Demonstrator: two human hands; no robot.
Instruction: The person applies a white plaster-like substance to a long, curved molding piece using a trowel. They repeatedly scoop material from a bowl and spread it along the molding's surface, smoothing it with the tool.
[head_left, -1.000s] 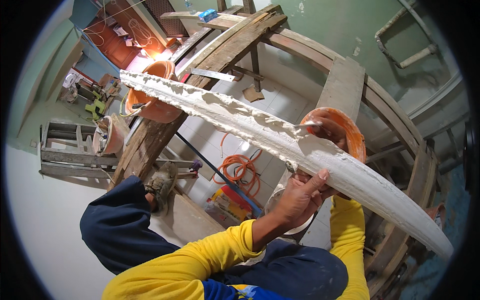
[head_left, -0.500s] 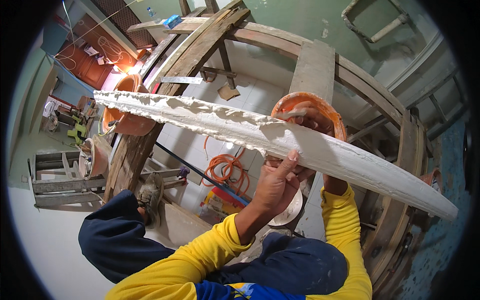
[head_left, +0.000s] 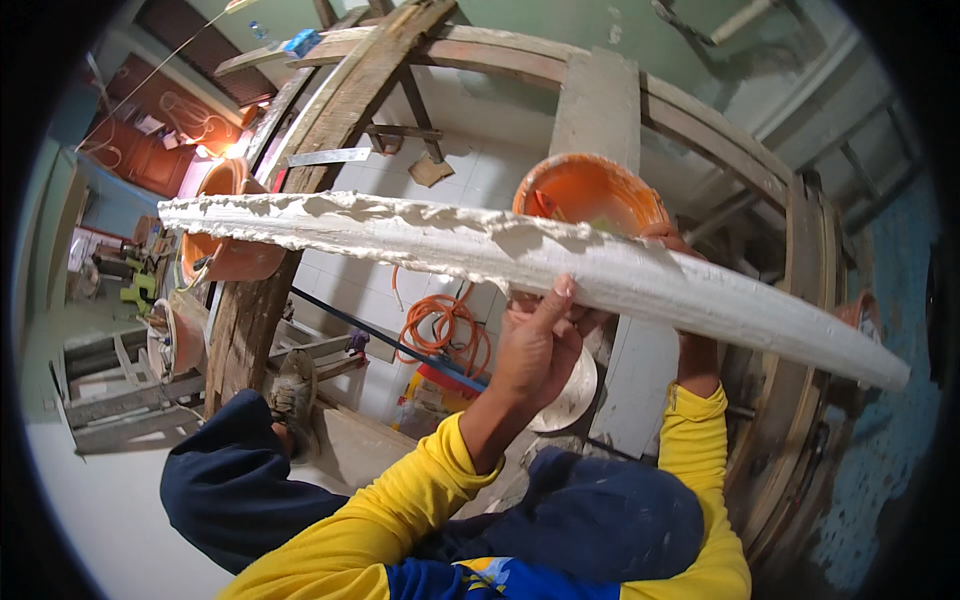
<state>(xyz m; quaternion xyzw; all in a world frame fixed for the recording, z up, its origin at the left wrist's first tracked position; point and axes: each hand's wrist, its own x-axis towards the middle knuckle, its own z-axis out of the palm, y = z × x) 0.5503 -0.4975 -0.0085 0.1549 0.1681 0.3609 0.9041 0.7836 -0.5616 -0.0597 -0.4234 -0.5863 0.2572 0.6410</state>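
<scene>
A long white plaster moulding (head_left: 640,275) stretches across the view, its left part and edges lumpy with wet plaster and its right end smooth and tapered. Closed on its near edge, my left hand (head_left: 545,345) has the thumb on top and the fingers underneath. My right hand (head_left: 672,237) reaches beneath the moulding and its fingers show curled at the far edge; the rest of that hand is hidden. Just beyond the moulding is an orange bucket (head_left: 640,188), its inside smeared with plaster, with a small red-orange object in it.
Another orange bucket (head_left: 255,262) stands at the left by a thick wooden beam (head_left: 250,325). A flat metal strip (head_left: 328,157) lies across that beam. Below are a coiled orange hose (head_left: 445,330) and a white round container (head_left: 570,395). A plank (head_left: 597,110) spans the far side.
My right hand has left the orange bucket's opening and come to the moulding's far edge. The moulding has shifted a little left, its right end rising, with my left hand still on it.
</scene>
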